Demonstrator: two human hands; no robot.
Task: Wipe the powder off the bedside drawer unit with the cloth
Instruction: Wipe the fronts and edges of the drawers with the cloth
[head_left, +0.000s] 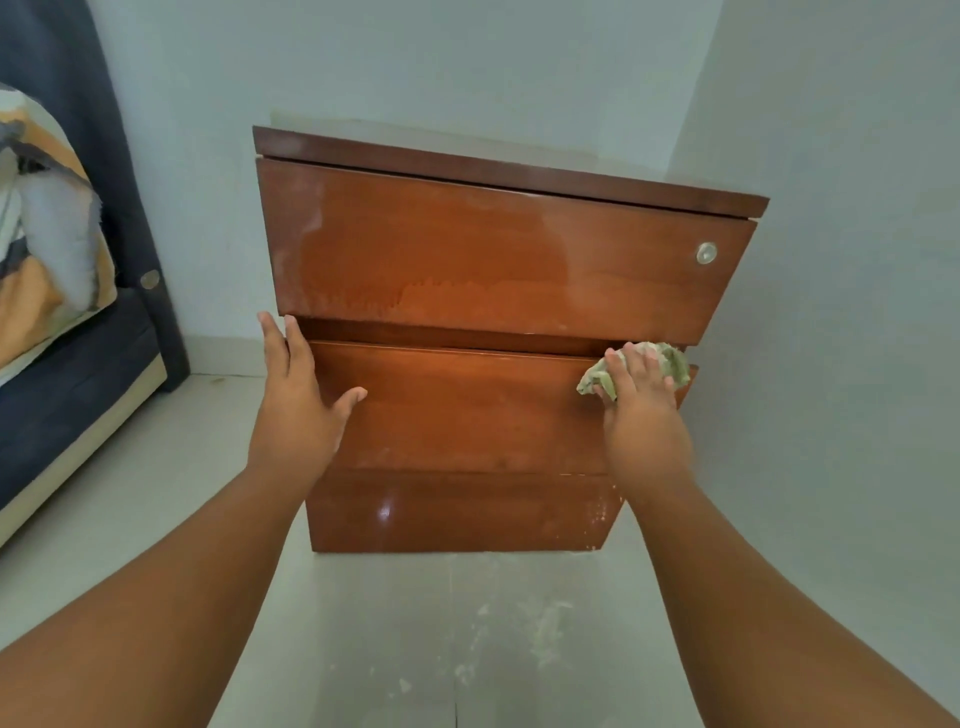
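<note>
A brown wooden bedside drawer unit (467, 249) stands in front of me against the wall, with three drawer fronts. Pale powder smears show on the top drawer front and white specks on the lower right corner. My right hand (636, 400) presses a crumpled greenish cloth (670, 361) against the right end of the middle drawer front. My left hand (298, 395) lies flat, fingers spread, on the left end of the same drawer, holding nothing.
A bed (62, 374) with a dark base and a patterned pillow (47, 218) stands at the left. White powder (540, 629) is scattered on the pale floor below the unit. Walls close in behind and to the right.
</note>
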